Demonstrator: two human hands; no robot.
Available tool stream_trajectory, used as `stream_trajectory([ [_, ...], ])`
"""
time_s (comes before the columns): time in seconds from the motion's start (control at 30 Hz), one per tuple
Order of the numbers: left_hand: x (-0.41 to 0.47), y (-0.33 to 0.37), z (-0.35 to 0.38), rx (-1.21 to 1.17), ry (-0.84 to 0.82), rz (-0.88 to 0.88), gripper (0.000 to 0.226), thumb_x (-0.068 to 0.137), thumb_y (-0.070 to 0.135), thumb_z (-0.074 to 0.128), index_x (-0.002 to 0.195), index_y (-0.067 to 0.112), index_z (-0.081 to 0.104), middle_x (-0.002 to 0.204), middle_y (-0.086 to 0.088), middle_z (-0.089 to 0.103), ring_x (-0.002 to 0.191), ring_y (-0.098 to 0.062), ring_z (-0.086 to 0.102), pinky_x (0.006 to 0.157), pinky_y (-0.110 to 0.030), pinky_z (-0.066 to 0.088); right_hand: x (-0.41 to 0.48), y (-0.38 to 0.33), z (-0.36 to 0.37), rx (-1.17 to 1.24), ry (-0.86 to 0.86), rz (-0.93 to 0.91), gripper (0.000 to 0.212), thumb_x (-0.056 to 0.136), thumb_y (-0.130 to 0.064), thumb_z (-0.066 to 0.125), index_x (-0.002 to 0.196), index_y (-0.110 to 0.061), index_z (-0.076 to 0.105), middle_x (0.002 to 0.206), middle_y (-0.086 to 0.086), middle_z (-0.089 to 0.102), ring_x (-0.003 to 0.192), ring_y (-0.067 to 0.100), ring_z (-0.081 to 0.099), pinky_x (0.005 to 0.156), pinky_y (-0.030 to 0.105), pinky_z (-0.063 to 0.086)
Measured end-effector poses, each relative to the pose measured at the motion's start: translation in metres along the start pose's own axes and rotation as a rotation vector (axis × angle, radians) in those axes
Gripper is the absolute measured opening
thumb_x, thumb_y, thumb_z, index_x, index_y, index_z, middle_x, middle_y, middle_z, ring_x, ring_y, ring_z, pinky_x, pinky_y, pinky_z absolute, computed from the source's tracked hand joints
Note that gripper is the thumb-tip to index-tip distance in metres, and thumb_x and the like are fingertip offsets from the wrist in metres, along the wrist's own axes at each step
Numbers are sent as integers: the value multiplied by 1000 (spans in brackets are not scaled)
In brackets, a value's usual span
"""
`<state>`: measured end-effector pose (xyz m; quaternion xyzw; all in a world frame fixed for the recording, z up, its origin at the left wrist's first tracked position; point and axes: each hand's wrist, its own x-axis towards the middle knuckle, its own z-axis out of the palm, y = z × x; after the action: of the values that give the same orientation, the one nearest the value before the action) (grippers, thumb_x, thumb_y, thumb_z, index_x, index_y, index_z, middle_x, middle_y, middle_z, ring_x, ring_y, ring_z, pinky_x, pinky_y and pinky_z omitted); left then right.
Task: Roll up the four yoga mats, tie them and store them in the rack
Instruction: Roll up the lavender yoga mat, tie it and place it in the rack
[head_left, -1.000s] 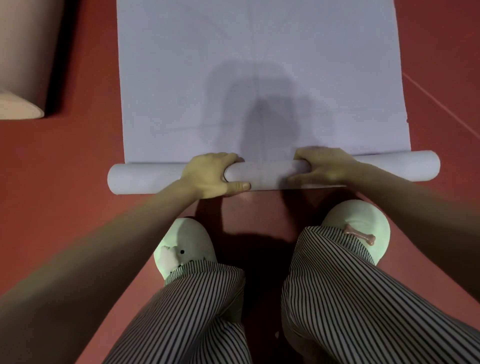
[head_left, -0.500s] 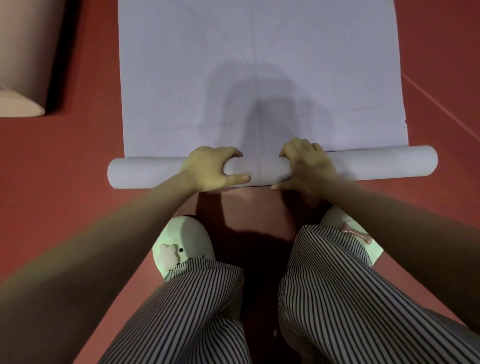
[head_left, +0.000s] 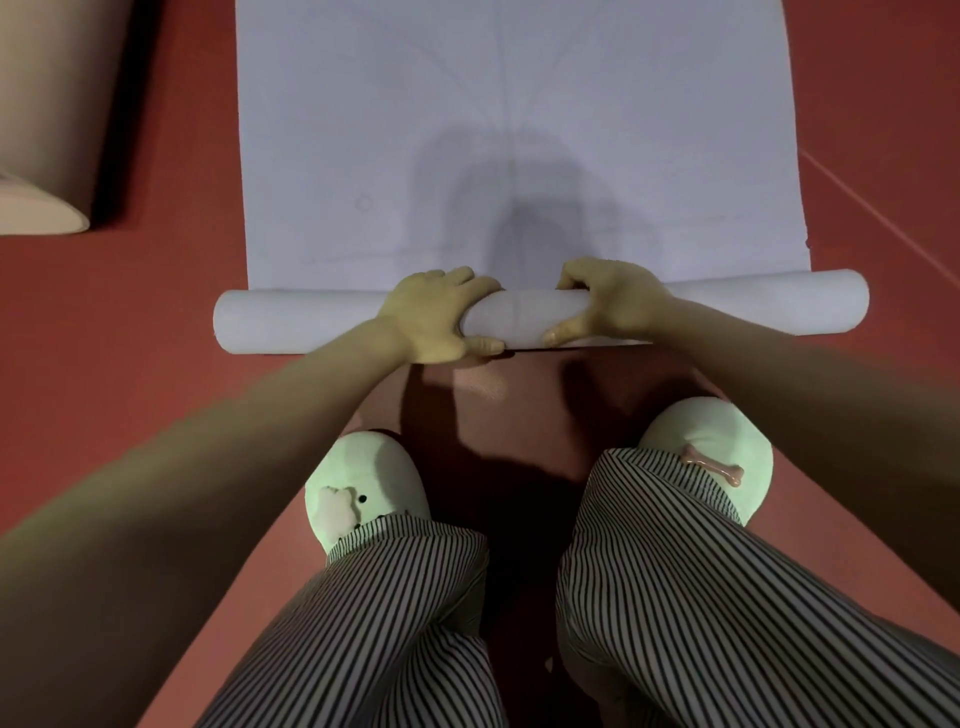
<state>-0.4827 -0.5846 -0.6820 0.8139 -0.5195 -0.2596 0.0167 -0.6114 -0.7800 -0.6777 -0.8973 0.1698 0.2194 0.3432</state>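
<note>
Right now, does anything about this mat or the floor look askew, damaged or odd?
Nothing major. The rolled part lies roughly square across the grey mat, left hand and right hand gripping its middle. One tiny nick marks the mat's right edge above the roll; too small to identify.

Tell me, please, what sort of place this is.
Probably a yoga or exercise room: a pale yoga mat partly rolled on a red floor, seemingly another rolled mat nearby.
</note>
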Motion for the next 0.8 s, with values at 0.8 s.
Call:
stream_trajectory([
  [0.8,-20,-1,25,0,330,225,59,75,67,46,115,24,53,119,-5,58,108,-24,45,96,-36,23,-44,9,66,-436,412,-274,85,58,-69,62,119,-11,58,116,6,65,105,26,49,90,38,24],
])
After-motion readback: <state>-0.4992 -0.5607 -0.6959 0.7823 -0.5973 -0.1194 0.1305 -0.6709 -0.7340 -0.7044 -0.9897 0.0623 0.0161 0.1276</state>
